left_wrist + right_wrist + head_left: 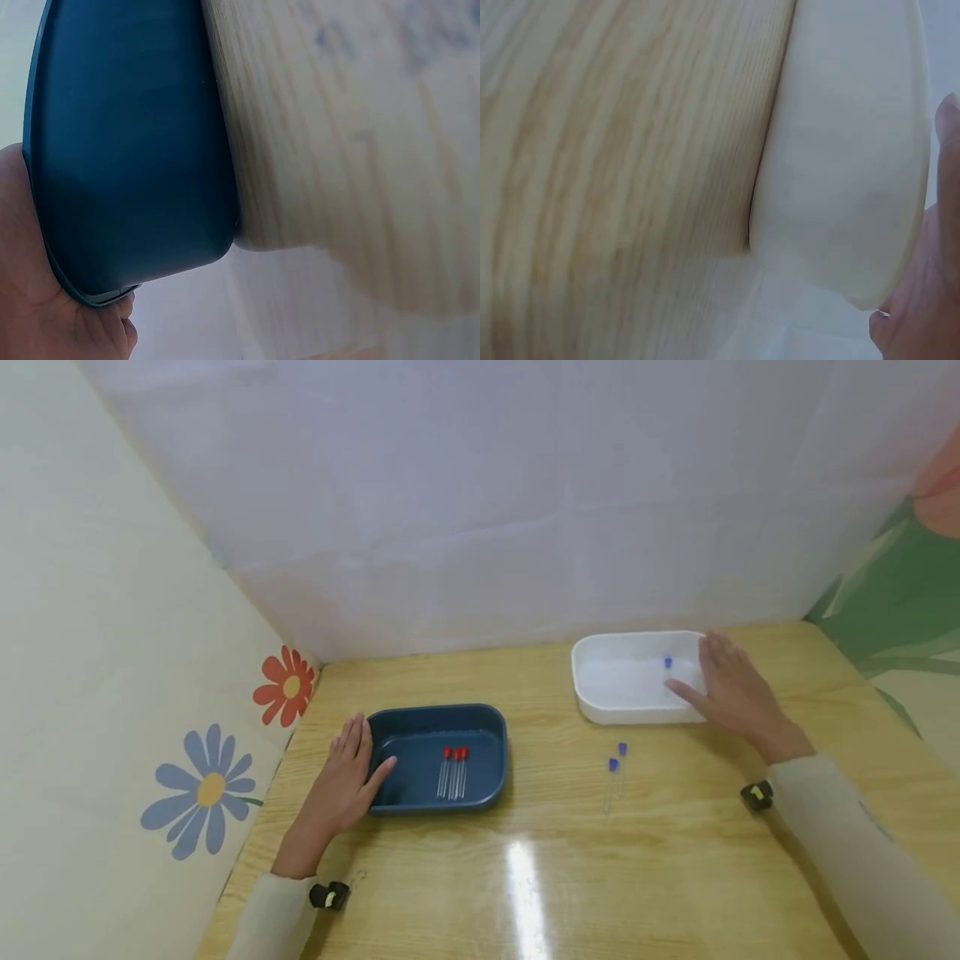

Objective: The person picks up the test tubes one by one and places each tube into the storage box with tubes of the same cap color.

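Note:
My left hand [339, 787] rests on the left end of a dark blue tray [491, 727], its fingers extended along the outside and the thumb over the rim. Inside that tray lie several clear thin tubes with red caps [456, 772], side by side. Farther back, my right hand [738, 693] lies against the right end of a white tray [588, 693]. Its fingers are straight and the thumb reaches over the inside. One blue-capped tube [668, 662] is in the white tray. Both wrist views show the tray walls, blue [135, 150] and white [847, 150], close up.
Two clear tubes with blue caps [612, 766] lie on the wooden table [555, 860] in front of the white tray. A pale cloth wall [450, 527] rises behind the table. A flower-printed panel [112, 610] stands at the left, another printed panel [915, 585] at the right.

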Motion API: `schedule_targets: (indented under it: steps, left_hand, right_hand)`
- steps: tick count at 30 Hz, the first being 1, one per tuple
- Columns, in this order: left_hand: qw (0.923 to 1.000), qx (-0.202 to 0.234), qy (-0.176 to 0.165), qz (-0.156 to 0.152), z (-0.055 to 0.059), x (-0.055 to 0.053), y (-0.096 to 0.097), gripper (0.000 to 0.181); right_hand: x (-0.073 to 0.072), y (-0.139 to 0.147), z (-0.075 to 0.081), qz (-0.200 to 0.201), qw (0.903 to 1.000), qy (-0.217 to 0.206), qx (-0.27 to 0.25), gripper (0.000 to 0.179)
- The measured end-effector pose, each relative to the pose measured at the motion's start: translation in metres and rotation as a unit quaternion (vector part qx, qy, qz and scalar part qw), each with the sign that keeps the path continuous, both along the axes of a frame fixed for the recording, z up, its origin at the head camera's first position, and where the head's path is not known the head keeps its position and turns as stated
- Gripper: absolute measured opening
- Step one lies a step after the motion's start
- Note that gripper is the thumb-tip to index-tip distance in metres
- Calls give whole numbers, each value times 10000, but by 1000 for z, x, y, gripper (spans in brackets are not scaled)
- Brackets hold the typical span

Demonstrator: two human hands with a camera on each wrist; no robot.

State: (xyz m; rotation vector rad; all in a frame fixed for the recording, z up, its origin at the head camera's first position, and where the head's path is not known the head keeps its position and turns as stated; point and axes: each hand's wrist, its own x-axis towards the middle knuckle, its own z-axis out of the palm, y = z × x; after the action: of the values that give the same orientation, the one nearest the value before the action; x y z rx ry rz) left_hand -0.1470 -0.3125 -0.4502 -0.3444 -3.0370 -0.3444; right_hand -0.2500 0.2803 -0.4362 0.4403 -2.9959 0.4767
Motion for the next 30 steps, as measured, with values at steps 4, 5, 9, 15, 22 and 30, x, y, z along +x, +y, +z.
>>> schedule_targets:
  steps: [4, 5, 9, 15, 22, 30]
  left_hand:
    - [10000, -28, -12, 23, -1, 0, 0, 85]
    - [10000, -34, -12, 28, -1, 0, 0, 85]
    - [10000, -11, -3, 23, 0, 1, 1, 85]
    - [10000, 42, 56, 7, 0, 2, 1, 85]
    - [9999, 104, 55, -18, -2, 1, 1, 87]
    - [10000, 63, -34, -27, 0, 0, -1, 87]
  right_hand:
    - [-3, 2, -2, 8, 10000, -49, 83, 98]
    - [-3, 3, -3, 6, 9999, -60, 101, 98]
    - [-6, 5, -6, -1, 9999, -123, 112, 99]
    - [-7, 6, -7, -14, 9997, -236, 55, 99]
    - [-7, 5, -7, -74, 9993, -368, 17, 102]
    - [-4, 4, -8, -117, 9991, -416, -6, 103]
